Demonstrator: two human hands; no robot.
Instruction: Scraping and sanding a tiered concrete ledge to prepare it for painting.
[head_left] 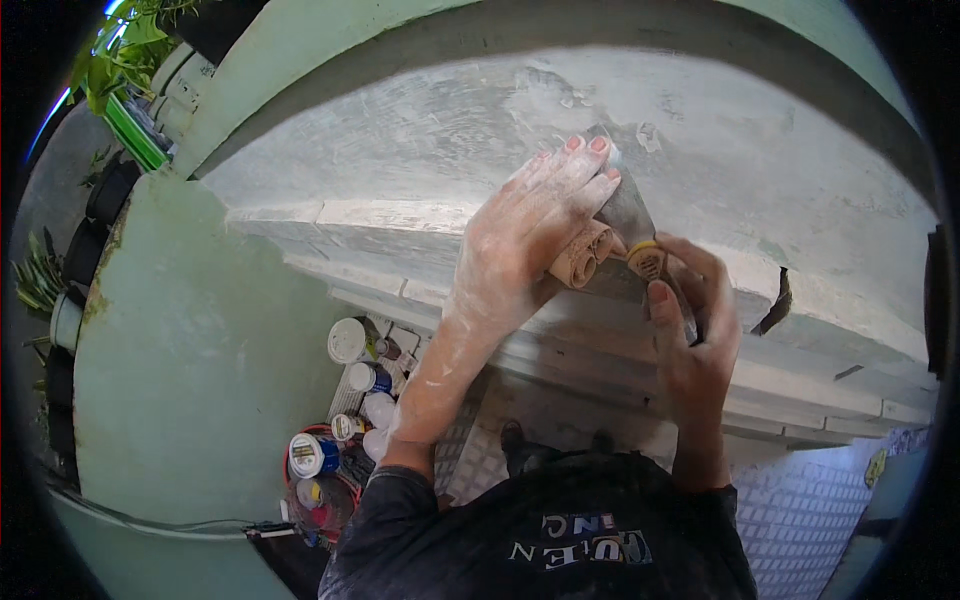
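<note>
My right hand (695,330) is closed round the handle of a putty knife (628,208), its grey blade pointing up and away along the patchy plaster surface (420,130). White dust coats my left hand (515,230), which reaches over from the left with its fingertips by the blade. Tucked under that palm is a curled tan sheet of sandpaper (575,265), its two rolled ends showing toward the right hand. The thumb of my left hand is mostly hidden. Whether the blade touches the plaster cannot be made out.
A pale ledge (390,215) runs across below the plaster, with a dark jagged gap (775,300) at the right. Tubs and a white bucket (348,340) stand low at the left beside a green wall (200,370). Potted plants (85,250) line the far left; patterned tiles (790,510) lie at lower right.
</note>
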